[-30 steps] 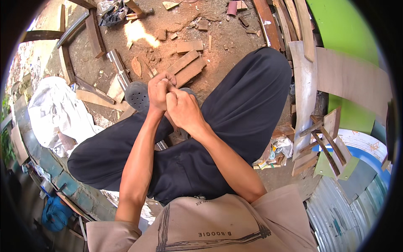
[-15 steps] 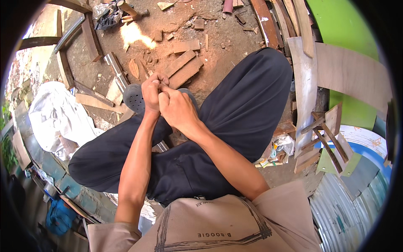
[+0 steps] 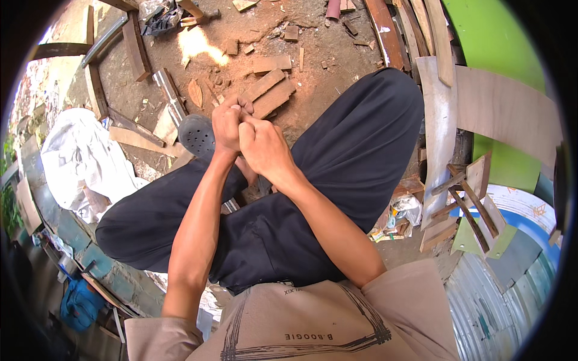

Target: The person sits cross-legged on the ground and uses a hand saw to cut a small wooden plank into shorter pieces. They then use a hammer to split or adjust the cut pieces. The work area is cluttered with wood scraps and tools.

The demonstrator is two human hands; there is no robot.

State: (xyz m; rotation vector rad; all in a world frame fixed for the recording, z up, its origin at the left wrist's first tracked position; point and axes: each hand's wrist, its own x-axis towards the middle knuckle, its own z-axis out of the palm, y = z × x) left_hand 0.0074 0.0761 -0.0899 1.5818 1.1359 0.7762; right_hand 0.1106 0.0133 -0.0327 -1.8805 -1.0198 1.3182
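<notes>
My left hand [image 3: 227, 128] and my right hand [image 3: 265, 145] are pressed together above my crossed legs, knuckles close to each other. Both have curled fingers. Anything pinched between them is hidden behind the knuckles. Beneath my left wrist a grey clog with round holes [image 3: 197, 136] shows on my foot. Just beyond the hands, short sawn wooden boards [image 3: 274, 99] lie on the dirt ground, and a smaller wood block [image 3: 272, 64] is behind them.
Wooden frame pieces [image 3: 135, 48] and a wooden-handled tool [image 3: 191, 8] lie at the far left. A crumpled white cloth [image 3: 84, 159] is beside my left knee. Planks [image 3: 438, 90], a green panel [image 3: 494, 30] and corrugated metal sheets [image 3: 487, 313] line the right side.
Both hands stay together, with a small shift to the right and a slight turn of the right hand. The grey clog shows more fully. The whole view has moved a little.
</notes>
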